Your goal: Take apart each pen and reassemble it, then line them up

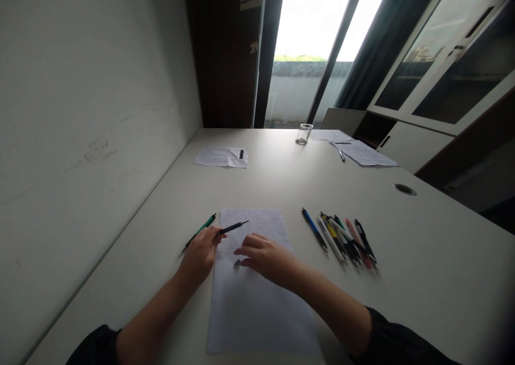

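The left hand [201, 255] grips a dark pen [232, 228], its tip angled over the top of a handwritten sheet [257, 300]. The right hand [265, 258] rests fingers-down on that sheet, touching a small dark cap [237, 262]; whether it pinches the cap cannot be told. A green pen [199, 232] lies just left of the left hand. A cluster of pens [341, 239] lies to the right on the white bench [422, 247]. Farther back sit a glass [304, 133] and loose papers [221, 156].
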### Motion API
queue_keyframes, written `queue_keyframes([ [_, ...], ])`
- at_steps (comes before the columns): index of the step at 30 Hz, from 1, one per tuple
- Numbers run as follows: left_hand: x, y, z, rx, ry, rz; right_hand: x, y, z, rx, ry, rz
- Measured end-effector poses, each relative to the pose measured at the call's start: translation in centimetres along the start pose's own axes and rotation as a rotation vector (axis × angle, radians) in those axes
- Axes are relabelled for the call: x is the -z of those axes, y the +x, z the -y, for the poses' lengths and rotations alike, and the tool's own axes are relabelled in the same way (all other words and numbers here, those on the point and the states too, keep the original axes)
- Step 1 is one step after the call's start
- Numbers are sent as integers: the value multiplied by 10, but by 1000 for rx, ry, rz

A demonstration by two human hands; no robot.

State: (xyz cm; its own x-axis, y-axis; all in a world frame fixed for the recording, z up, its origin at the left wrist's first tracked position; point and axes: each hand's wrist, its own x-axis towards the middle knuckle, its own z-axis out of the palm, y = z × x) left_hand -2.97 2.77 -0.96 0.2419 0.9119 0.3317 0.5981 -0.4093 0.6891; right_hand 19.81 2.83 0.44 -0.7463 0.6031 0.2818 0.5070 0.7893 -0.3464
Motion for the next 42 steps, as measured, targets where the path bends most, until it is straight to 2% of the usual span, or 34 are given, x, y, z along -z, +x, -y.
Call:
queue_keyframes([
  [5, -1, 0, 1, 9, 4, -3, 0, 3, 18, 94, -215, 90],
  [9, -2, -1, 2, 3, 4, 2, 5, 3, 30, 98, -338, 154],
  [15, -1, 0, 2, 3, 1, 7, 5, 1, 35, 62, -342, 153],
  [18, -1, -1, 2, 8, 5, 6, 4, 1, 26, 40, -229, 117],
  [21, -1, -1, 2, 10, 7, 11, 6, 0, 12, -26, 17, -3],
  [26, -1, -2, 1, 0, 12, 19, 10, -9, -15, -230, 539, -241],
  [30, 0, -1, -2, -38, 37, 40, 9, -17, -29, -444, 759, -419],
  [32, 1, -1, -5, -64, 59, 75, 8, -18, -31, -504, 829, -492],
  [35, 2, -2, -8, -102, 65, 111, 10, -18, -28, -512, 856, -555],
  [42, 1, -2, -8, -101, 56, 150, 15, -15, -19, -449, 813, -555],
])
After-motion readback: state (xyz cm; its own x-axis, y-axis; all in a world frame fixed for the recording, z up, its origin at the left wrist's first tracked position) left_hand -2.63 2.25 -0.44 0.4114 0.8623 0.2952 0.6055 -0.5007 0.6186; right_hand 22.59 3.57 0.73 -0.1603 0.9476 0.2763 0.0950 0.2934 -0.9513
